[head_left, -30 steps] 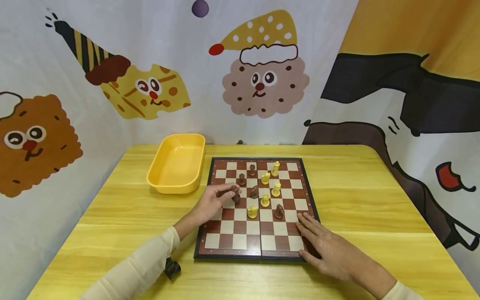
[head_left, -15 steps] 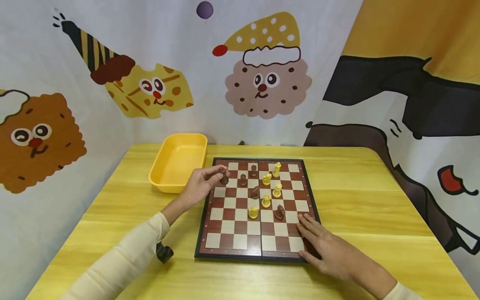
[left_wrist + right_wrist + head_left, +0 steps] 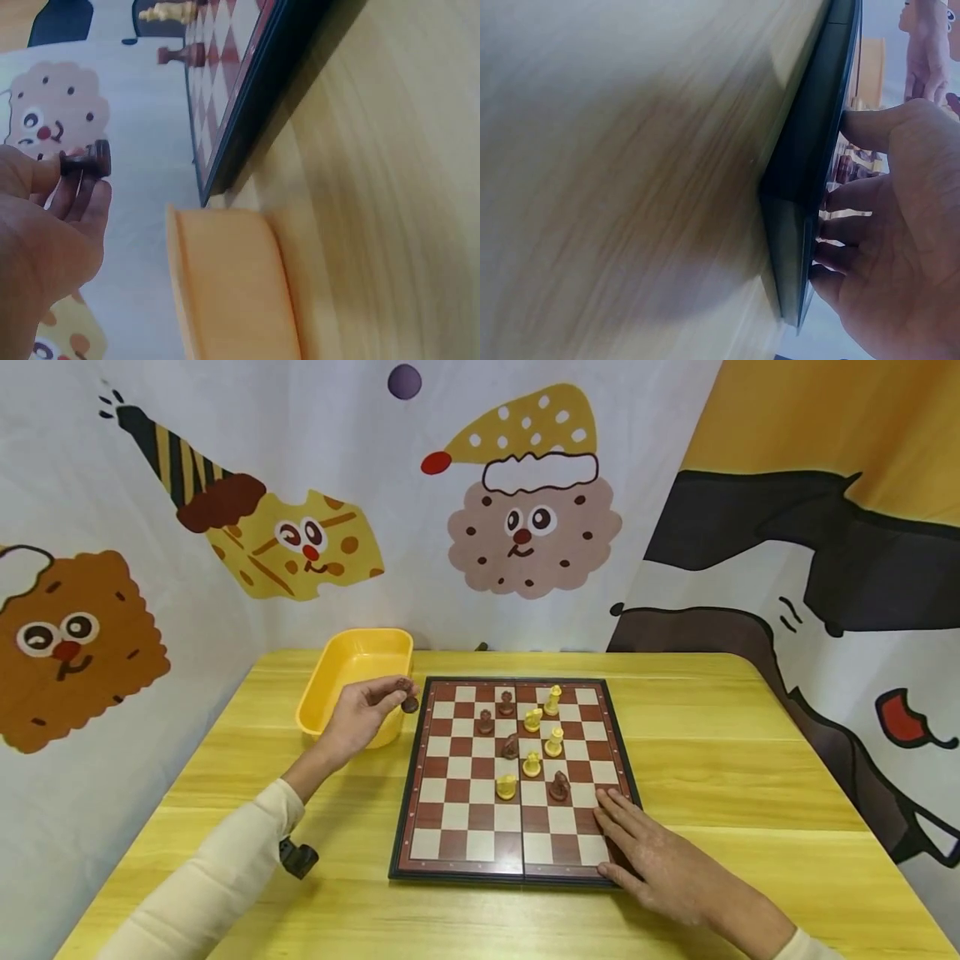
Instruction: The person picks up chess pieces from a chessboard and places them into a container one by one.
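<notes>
Between thumb and fingers, my left hand (image 3: pixel 356 717) pinches a dark brown chess piece (image 3: pixel 409 703), its round base pointing down, above the gap between the tray and the board. The left wrist view shows the same chess piece (image 3: pixel 88 159) held clear of everything. My right hand (image 3: pixel 663 860) rests with extended fingers on the near right corner of the chessboard (image 3: pixel 442 843). On the board stand several yellow pieces, among them a yellow knight (image 3: pixel 506 787), and several brown ones, among them a brown knight (image 3: pixel 558 786).
A yellow plastic tray (image 3: pixel 318 693) stands left of the board, partly behind my left hand. Both are on a wood-grain table (image 3: pixel 720 735). A cartoon-printed cloth (image 3: pixel 420 543) hangs behind the table. A black wrist camera (image 3: pixel 298 858) sits under the left sleeve.
My left hand has lifted the brown chess piece off the board's left side and carried it left toward the tray. The right hand has stayed in place.
</notes>
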Demonstrator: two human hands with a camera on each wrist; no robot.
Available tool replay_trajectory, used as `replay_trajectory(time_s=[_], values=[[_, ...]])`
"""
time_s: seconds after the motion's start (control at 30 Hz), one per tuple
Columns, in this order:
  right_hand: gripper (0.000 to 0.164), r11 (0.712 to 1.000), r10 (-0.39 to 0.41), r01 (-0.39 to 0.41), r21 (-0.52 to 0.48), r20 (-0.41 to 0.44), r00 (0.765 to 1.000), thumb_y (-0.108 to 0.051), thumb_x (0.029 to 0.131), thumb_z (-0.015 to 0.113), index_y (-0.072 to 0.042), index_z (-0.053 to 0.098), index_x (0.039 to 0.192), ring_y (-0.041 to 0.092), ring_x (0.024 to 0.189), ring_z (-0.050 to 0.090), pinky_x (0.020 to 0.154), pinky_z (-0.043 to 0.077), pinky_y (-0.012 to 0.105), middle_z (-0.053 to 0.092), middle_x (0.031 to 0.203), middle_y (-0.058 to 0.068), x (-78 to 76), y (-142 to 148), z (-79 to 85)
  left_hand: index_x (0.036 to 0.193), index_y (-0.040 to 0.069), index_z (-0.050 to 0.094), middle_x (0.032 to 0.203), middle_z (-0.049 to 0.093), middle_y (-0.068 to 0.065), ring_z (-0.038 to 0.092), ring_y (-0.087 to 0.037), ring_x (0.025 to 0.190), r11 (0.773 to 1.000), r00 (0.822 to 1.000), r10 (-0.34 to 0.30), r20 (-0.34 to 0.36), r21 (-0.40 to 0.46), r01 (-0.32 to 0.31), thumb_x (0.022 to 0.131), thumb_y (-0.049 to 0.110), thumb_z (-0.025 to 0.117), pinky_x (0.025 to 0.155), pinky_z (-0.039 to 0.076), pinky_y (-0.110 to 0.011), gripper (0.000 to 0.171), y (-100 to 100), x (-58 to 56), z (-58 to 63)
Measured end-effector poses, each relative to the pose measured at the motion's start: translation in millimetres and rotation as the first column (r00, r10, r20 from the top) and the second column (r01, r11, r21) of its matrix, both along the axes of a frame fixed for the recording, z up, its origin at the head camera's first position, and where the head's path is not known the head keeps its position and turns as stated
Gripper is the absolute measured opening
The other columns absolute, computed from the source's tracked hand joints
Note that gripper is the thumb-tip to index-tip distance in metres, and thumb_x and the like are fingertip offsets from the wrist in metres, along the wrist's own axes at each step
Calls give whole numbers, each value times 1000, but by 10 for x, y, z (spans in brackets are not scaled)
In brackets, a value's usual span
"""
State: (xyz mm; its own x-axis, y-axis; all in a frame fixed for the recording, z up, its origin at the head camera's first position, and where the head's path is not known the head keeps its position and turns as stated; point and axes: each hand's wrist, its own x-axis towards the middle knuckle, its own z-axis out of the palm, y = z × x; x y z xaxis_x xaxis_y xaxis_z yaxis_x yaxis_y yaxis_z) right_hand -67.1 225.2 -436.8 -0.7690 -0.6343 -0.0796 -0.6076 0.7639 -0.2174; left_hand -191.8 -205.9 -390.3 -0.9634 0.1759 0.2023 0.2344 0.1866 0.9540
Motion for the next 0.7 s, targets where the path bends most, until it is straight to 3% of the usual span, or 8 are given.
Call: replay_trajectory(time_s=[0.37, 0.53, 0.6, 0.7], values=[[72, 1000, -8, 9, 22, -27, 1000, -52, 107, 42, 4, 41, 153, 38, 150, 22, 114, 34, 54, 25, 163, 20, 14, -26, -4, 135, -17, 55, 125, 61, -35, 70, -18, 101, 989, 989, 145, -11, -7, -145, 107, 1, 50, 95, 53, -27, 33, -388, -85, -39], [72, 999, -22, 23, 28, -40, 999, -52, 107, 43, 3, 42, 152, 37, 150, 22, 115, 33, 53, 26, 163, 20, 15, -31, -15, 138, -12, 55, 126, 64, -28, 70, -22, 105, 974, 976, 218, -23, -58, -219, 108, 6, 51, 99, 50, -27, 35, -489, -85, -22], [72, 999, -23, 24, 28, -43, 999, -52, 107, 44, 4, 42, 152, 37, 150, 23, 115, 33, 53, 26, 163, 20, 18, -25, -16, 141, -8, 54, 130, 63, -24, 65, -26, 115, 965, 971, 237, -25, -113, -238, 108, 10, 53, 103, 47, -30, 38, -506, -85, -13], [71, 999, -23, 25, 27, -43, 999, -51, 107, 45, 4, 42, 152, 38, 150, 23, 115, 33, 53, 26, 163, 20, 23, -12, -18, 152, -3, 42, 145, 52, -21, 48, -32, 135, 962, 971, 237, -17, -135, -237, 108, 11, 52, 112, 39, -42, 48, -510, -81, -1]])
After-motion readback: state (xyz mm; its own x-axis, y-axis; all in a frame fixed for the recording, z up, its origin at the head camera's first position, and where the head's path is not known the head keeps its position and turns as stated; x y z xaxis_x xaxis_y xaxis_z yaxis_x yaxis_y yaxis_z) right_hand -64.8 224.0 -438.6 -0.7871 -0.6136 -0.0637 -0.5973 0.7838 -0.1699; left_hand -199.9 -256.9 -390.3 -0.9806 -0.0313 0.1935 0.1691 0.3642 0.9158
